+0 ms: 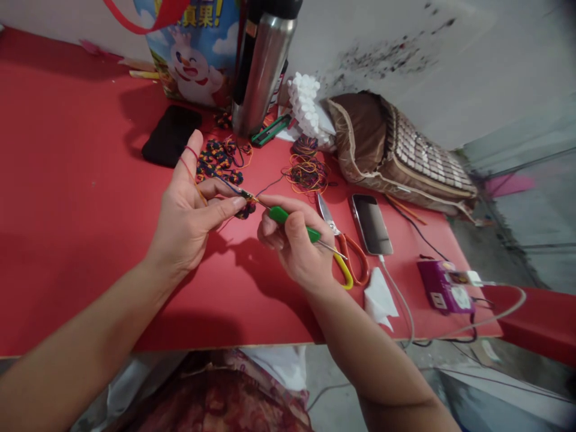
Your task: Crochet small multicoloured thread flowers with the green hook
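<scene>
My left hand (189, 207) pinches a small dark, multicoloured crochet piece (246, 210) between thumb and fingers, and yarn loops round its raised index finger. A crochet hook with a green grip (279, 215) lies in my right hand (299, 240), its tip meeting the crochet piece at my left fingertips. Behind my left hand is a heap of finished-looking crochet work (218, 162) in black, orange and red. A loose tangle of multicoloured yarn (306, 171) sits farther right, and a strand runs from it toward the hook.
Scissors with red and yellow handles (355, 261) lie by my right hand, near a phone (371, 225) on a cable. A steel flask (265, 72), printed bag (198, 54), black pouch (171, 137), green cutter (270, 131), brown cushion (400, 138) and purple power box (443, 287) stand around.
</scene>
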Action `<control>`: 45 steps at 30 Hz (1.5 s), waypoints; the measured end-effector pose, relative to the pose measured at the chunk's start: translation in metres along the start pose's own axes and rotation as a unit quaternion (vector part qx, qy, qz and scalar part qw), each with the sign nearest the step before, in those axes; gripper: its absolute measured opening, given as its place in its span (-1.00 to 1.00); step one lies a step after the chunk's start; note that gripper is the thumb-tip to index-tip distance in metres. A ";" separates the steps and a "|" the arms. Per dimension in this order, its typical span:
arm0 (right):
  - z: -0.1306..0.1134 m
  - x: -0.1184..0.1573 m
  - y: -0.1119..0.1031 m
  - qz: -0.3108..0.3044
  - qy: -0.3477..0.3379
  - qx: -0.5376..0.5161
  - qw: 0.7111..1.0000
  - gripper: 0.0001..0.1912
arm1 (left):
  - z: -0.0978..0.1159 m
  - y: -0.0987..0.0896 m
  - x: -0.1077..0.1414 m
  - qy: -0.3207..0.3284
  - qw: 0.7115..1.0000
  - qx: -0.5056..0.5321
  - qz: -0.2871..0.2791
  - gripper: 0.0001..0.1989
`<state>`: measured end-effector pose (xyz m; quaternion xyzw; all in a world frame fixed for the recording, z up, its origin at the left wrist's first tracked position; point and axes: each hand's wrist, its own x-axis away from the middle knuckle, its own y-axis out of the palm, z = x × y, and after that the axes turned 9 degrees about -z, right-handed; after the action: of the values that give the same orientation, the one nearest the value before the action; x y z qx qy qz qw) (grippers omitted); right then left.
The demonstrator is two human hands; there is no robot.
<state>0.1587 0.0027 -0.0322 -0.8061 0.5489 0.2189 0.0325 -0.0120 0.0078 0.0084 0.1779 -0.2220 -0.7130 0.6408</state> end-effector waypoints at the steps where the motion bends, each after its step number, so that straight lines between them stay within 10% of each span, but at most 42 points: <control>1: 0.000 0.000 0.000 -0.002 -0.002 0.000 1.000 -0.65 | 0.000 0.000 0.000 -0.002 1.000 -0.001 -0.004 0.34; 45: -0.002 0.005 -0.002 -0.005 0.013 -0.014 1.000 -0.67 | -0.017 -0.012 0.001 0.057 0.993 -0.089 -0.045 0.07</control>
<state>0.1626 -0.0017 -0.0332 -0.8118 0.5422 0.2162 0.0152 -0.0129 0.0065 -0.0120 0.1704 -0.1122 -0.7467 0.6331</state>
